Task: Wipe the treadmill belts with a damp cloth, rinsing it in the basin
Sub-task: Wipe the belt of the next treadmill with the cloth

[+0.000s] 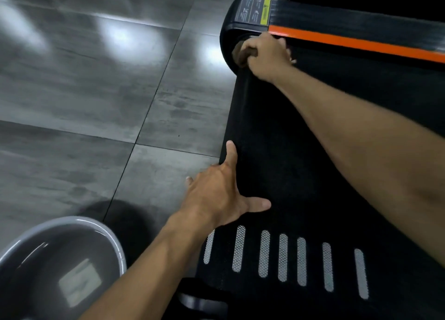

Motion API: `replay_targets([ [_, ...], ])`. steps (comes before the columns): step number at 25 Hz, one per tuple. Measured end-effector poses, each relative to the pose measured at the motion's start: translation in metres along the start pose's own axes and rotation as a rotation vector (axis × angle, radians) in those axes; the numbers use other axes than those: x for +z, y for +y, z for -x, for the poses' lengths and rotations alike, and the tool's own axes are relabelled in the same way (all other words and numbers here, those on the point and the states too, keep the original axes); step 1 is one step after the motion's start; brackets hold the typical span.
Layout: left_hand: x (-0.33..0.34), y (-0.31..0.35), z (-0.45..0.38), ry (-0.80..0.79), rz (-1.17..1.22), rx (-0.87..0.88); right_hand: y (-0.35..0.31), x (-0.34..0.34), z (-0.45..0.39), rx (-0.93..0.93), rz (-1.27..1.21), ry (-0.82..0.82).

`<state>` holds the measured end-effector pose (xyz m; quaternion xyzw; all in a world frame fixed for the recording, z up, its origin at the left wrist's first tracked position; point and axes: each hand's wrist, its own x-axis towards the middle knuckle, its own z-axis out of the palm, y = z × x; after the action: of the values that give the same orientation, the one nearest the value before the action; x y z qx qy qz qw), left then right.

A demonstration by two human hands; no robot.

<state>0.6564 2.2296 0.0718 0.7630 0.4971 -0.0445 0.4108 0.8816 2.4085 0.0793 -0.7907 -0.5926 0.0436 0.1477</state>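
Observation:
The black treadmill belt (pixel 301 136) fills the right half of the head view, with a row of silver mesh stripes near me. My right hand (pixel 267 54) reaches to the belt's far left corner and grips a brown cloth (pixel 239 54), pressing it against the belt's end by the orange side rail (pixel 356 42). Spread flat, my left hand (pixel 221 194) rests on the belt's left edge with fingers straight and thumb out. A grey basin (pixel 113 242) holding water sits on the floor at the bottom left.
Grey floor tiles (pixel 96 102) cover the left side. A warning label (pixel 255 11) sits on the treadmill's black end cap at the top. The basin stands close to the treadmill's near left corner, just beside my left forearm.

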Motion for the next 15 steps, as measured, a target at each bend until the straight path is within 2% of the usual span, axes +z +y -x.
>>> replay_targets([
  [3, -0.003, 0.005, 0.000, -0.025, -0.004, -0.016, -0.013, -0.015, 0.061, -0.180, -0.155, -0.141],
  [6, -0.010, 0.008, 0.012, 0.008, -0.099, -0.015, -0.024, -0.023, 0.157, -0.196, -0.273, -0.215],
  [8, -0.039, -0.002, 0.021, -0.030, -0.174, -0.032, -0.034, -0.033, 0.227, -0.232, -0.327, -0.266],
  [10, -0.079, -0.023, 0.032, -0.093, -0.099, -0.099, -0.023, -0.045, 0.256, -0.276, -0.331, -0.332],
  [11, -0.097, -0.034, 0.040, -0.062, -0.023, -0.138, -0.014, -0.046, 0.251, -0.278, -0.282, -0.308],
  [13, -0.118, -0.052, 0.053, 0.093, 0.105, -0.181, -0.001, -0.043, 0.227, -0.158, -0.178, -0.180],
  [15, -0.116, -0.054, 0.063, 0.142, 0.109, -0.175, -0.022, -0.037, 0.228, -0.084, -0.168, -0.142],
])
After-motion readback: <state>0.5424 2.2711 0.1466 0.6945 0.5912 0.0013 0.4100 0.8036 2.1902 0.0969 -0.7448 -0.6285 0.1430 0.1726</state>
